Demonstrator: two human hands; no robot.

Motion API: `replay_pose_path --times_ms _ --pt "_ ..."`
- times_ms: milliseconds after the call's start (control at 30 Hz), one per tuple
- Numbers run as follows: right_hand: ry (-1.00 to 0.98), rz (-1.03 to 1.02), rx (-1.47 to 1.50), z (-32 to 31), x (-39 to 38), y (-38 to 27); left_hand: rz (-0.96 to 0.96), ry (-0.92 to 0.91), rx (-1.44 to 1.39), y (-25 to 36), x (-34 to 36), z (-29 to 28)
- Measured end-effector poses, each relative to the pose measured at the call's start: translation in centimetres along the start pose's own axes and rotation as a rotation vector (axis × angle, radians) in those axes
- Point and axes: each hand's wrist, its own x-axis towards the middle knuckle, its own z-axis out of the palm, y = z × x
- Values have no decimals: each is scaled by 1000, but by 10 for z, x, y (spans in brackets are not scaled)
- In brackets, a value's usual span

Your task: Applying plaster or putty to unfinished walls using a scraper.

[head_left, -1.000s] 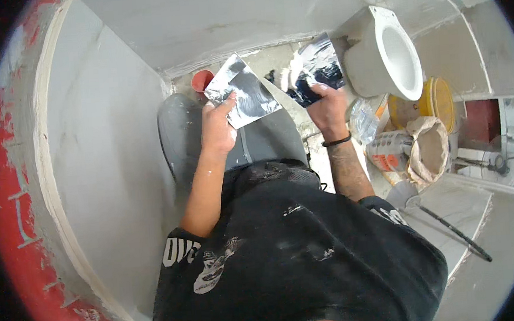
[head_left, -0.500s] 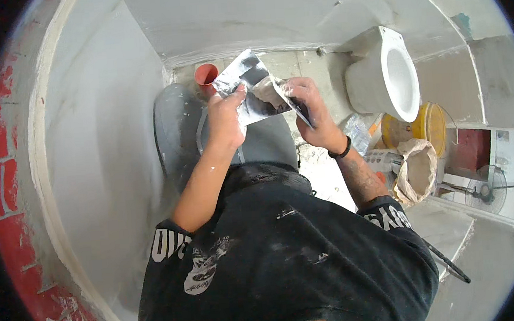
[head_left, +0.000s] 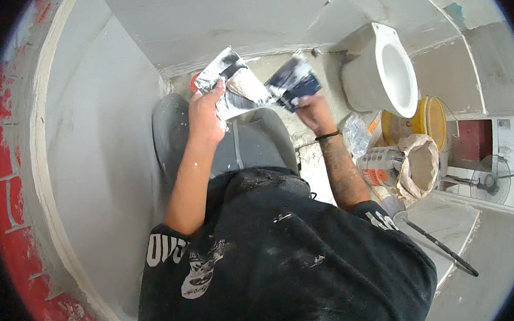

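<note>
My left hand (head_left: 208,115) is closed on the near left edge of a flat plate (head_left: 235,108), silvery and smeared with white paste. A whitish lump of paste (head_left: 245,87) sits on the middle of the plate. In my right hand (head_left: 314,112), fingers closed on its lower edge, is a dark, flat scraper-like blade (head_left: 299,81) streaked with white. The blade is partly blurred, and its near corner meets or overlaps the plate's right corner; I cannot tell whether they touch. Both are held above the floor, in front of my grey-clad knees (head_left: 174,121).
A red pipe end (head_left: 194,82) shows behind the plate. To the right stand a white toilet bowl (head_left: 364,88), a yellow bucket (head_left: 430,123), an open paper sack (head_left: 420,176) and clear plastic wrap (head_left: 358,134). A black rod (head_left: 445,251) lies farther right. Walls enclose the left and far sides.
My right hand has turned its blade away to the right, off the paste on the plate. The plate has shifted slightly left, now leaving the lump in plain view.
</note>
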Motion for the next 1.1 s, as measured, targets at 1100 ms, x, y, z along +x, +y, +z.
replay_pose_path --times_ms 1100 --pt "-583 -396 -1890 111 -42 -12 146 220 157 8 30 -15"
